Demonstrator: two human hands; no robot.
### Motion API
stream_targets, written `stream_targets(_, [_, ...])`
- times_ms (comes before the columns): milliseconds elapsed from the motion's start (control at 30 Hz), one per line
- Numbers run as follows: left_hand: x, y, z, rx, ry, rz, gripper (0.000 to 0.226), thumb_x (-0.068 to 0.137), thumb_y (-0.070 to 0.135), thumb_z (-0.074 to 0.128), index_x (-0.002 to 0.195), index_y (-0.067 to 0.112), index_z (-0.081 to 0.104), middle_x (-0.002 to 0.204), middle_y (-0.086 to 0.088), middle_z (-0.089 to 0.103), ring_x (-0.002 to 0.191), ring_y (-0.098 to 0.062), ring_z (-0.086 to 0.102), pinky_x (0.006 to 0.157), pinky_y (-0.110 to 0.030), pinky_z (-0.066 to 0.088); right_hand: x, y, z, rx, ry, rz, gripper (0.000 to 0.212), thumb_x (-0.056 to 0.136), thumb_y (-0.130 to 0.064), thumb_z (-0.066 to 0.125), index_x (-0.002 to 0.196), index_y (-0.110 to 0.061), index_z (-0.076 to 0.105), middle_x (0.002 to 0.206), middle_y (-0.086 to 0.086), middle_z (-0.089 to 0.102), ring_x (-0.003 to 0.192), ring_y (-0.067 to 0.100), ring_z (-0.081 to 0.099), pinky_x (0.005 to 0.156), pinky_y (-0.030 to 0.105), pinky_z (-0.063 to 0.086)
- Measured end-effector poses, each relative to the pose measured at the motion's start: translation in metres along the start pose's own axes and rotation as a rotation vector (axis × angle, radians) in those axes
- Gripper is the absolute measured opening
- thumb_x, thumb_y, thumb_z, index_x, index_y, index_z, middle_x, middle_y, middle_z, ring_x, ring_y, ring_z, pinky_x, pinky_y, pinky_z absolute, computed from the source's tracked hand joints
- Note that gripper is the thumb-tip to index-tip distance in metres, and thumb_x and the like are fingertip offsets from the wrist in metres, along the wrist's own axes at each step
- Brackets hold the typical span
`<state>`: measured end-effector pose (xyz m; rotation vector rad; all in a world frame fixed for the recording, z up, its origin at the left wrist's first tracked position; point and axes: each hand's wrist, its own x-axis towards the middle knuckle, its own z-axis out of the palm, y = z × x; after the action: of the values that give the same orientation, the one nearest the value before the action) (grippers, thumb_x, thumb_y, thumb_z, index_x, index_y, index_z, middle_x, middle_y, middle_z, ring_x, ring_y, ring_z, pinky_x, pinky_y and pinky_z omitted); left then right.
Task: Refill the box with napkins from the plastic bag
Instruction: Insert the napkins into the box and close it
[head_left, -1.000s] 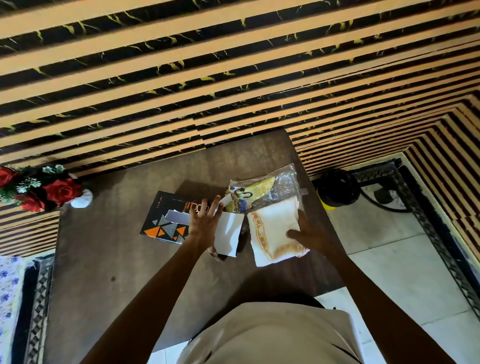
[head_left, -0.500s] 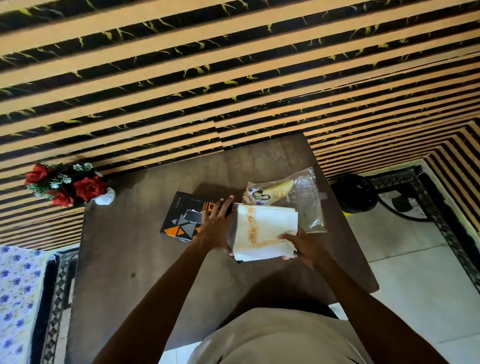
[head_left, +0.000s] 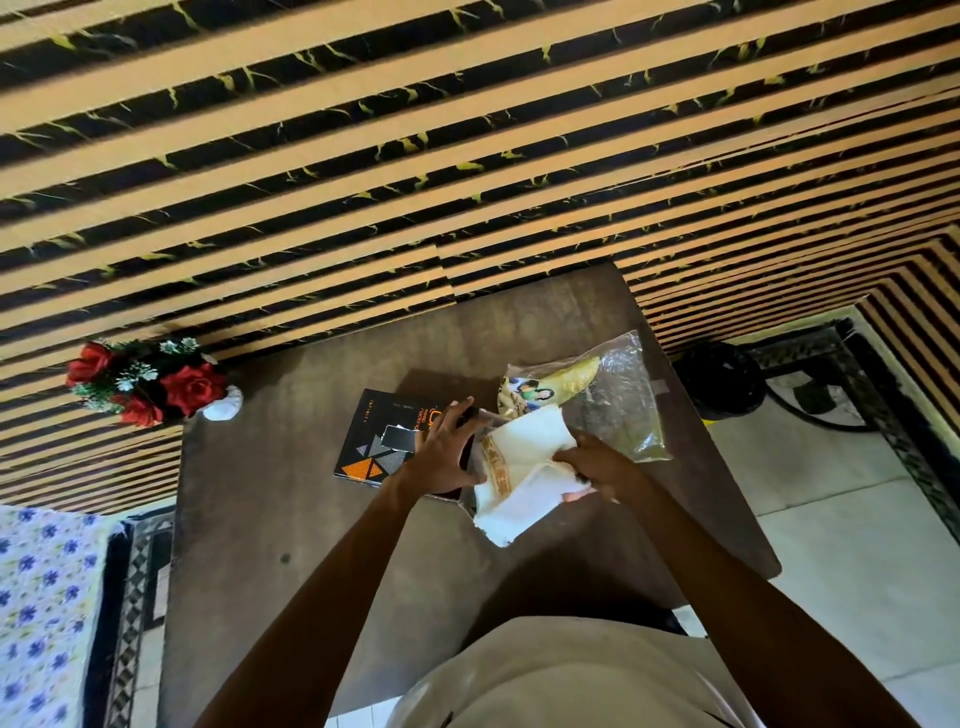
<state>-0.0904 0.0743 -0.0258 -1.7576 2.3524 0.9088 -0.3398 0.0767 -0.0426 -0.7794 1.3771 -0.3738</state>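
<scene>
A stack of white napkins (head_left: 524, 467) with an orange patterned band sits tilted at the middle of the brown table (head_left: 291, 519). My right hand (head_left: 597, 467) grips the stack at its right side. My left hand (head_left: 441, 457) rests with spread fingers on the black box (head_left: 374, 441), which has orange triangle print, holding it at the edge next to the napkins. The clear plastic bag (head_left: 618, 410) with a yellow printed label lies flat just behind and to the right of the napkins. The box's opening is hidden by my left hand and the stack.
A white vase of red artificial roses (head_left: 150, 384) stands at the table's far left corner. A striped black and tan wall runs behind the table. A black round object (head_left: 719, 379) sits on the tiled floor to the right. Flowered cloth (head_left: 36, 613) lies at the left.
My right hand lifted the napkin stack off the table and swung it left against the box edge. My left hand stayed on the box, and the white flap seen earlier is now covered.
</scene>
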Motion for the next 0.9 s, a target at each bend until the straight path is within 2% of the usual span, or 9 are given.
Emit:
stream_targets(67, [-0.001,0.0,0.003,-0.024,0.057,-0.029,0.064,0.078,0.03,0.074,0.136,0.026,0.048,0.161,-0.003,0.012,0.148,-0.03,0.008,0.114,-0.063,0.018,0.009,-0.008,0.004,0.067,0.032,0.003,0.033,0.095,-0.008,0.052,0.127,-0.011,0.056,0.119,0.015,0.065,0.104,0.036,0.065,0.079,0.05,0.058])
stream_targets(200, [-0.007,0.002,0.018,0.086,0.185,-0.057,0.042,0.084,0.026,0.067,0.124,0.031,0.057,0.16,-0.002,0.017,0.146,-0.03,0.017,0.107,-0.059,0.03,0.01,-0.012,0.004,0.187,-0.015,0.045,0.035,0.096,-0.016,0.055,0.131,-0.016,0.055,0.127,0.012,0.061,0.113,0.034,0.061,0.062,0.038,0.06])
stream_targets(300, [-0.009,0.001,0.027,0.139,0.204,-0.03,0.023,0.09,0.029,0.058,0.111,0.027,0.066,0.162,-0.003,0.009,0.149,-0.029,0.007,0.109,-0.058,0.029,0.008,0.003,0.001,0.265,-0.008,0.022,0.039,0.093,-0.01,0.058,0.131,-0.015,0.054,0.118,0.015,0.063,0.098,0.031,0.064,0.053,0.035,0.058])
stream_targets(400, [-0.008,0.001,0.031,0.138,0.183,-0.023,0.025,0.093,0.032,0.053,0.11,0.021,0.066,0.163,-0.004,0.002,0.15,-0.028,0.001,0.114,-0.058,0.024,0.008,0.021,0.002,0.371,0.026,0.022,0.041,0.093,-0.01,0.058,0.133,-0.011,0.051,0.108,0.016,0.065,0.083,0.027,0.068,0.049,0.031,0.055])
stream_targets(467, [-0.009,0.004,0.029,0.074,0.193,-0.025,0.032,0.094,0.028,0.053,0.125,0.023,0.058,0.162,-0.007,0.004,0.149,-0.031,0.003,0.116,-0.056,0.022,0.009,0.026,0.004,0.383,0.06,0.039,0.041,0.093,-0.012,0.058,0.133,-0.007,0.05,0.103,0.015,0.066,0.077,0.025,0.069,0.048,0.03,0.055])
stream_targets(567, [-0.011,0.006,0.024,0.014,0.194,-0.012,0.051,0.094,0.024,0.052,0.143,0.029,0.038,0.161,-0.011,0.007,0.148,-0.035,0.006,0.117,-0.055,0.019,0.009,0.025,0.006,0.295,0.088,0.034,0.045,0.09,-0.011,0.062,0.133,-0.012,0.051,0.117,0.017,0.064,0.094,0.033,0.067,0.052,0.037,0.059])
stream_targets(667, [-0.013,0.007,0.025,0.062,0.175,0.038,0.034,0.096,0.032,0.047,0.129,0.03,0.055,0.16,-0.008,0.014,0.147,-0.038,0.006,0.118,-0.059,0.014,0.013,0.027,0.006,0.139,0.041,0.027,0.056,0.081,-0.022,0.072,0.133,-0.024,0.05,0.121,0.008,0.065,0.106,0.031,0.064,0.066,0.042,0.06])
stream_targets(767, [-0.014,0.006,0.032,0.125,0.136,0.013,0.036,0.098,0.042,0.038,0.117,0.029,0.065,0.162,0.0,0.006,0.149,-0.035,-0.003,0.118,-0.062,0.009,0.013,0.023,0.008,0.096,-0.021,0.059,0.07,0.066,-0.047,0.078,0.129,-0.035,0.05,0.119,0.003,0.068,0.109,0.027,0.064,0.087,0.05,0.055])
stream_targets(900, [-0.019,0.001,0.04,0.209,0.132,0.017,0.03,0.095,0.04,0.045,0.107,0.027,0.069,0.163,0.001,-0.004,0.148,-0.037,-0.007,0.117,-0.063,0.01,0.009,0.014,0.01,0.012,-0.042,0.055,0.077,0.064,-0.048,0.078,0.132,-0.033,0.046,0.122,0.002,0.065,0.112,0.026,0.061,0.083,0.045,0.056])
